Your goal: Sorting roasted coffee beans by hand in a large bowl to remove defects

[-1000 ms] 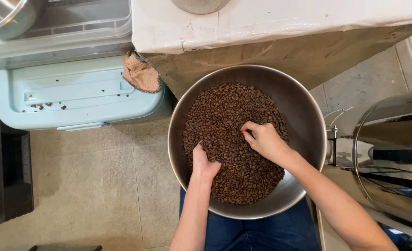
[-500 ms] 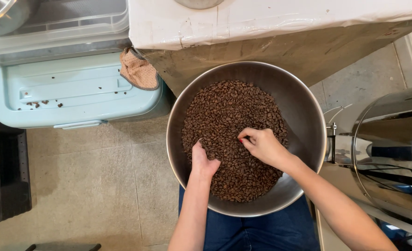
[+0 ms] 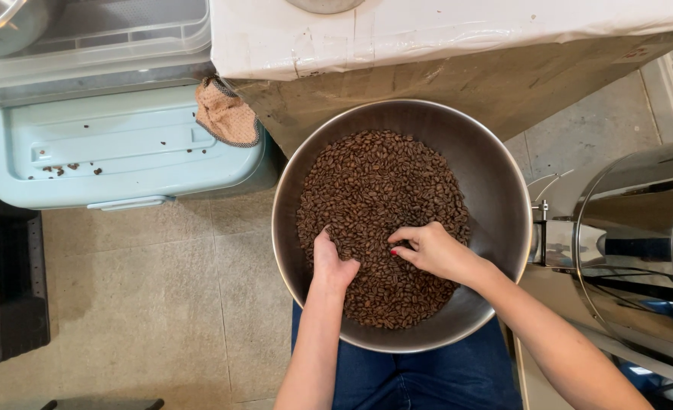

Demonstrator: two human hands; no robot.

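- A wide steel bowl (image 3: 496, 190) rests on the lap of a seated person in blue jeans (image 3: 427, 376), in front of a paper-wrapped table (image 3: 442, 38). It looks rigid and smooth-walled, probably heavy when loaded; the rolled rim seems the safest place to grasp.
- A pale blue plastic bin lid (image 3: 116, 152) lies to the left, a tan cloth (image 3: 226, 118) draped on its corner; a shiny metal drum (image 3: 632, 243) stands at right.
- Roasted coffee beans (image 3: 378, 190) fill the bowl's middle: small, hard, light and loose, likely to slip between fingers, so best scooped or pinched singly.
- The right hand (image 3: 435, 250) lies on the beans, fingers curled inward, thumb and forefinger nearly closed; whether a bean is pinched I cannot tell.
- The left hand (image 3: 332, 262) presses into the beans, fingers buried, holding nothing visible.
- Compared with half a second ago, both hands sit in nearly the same spots.
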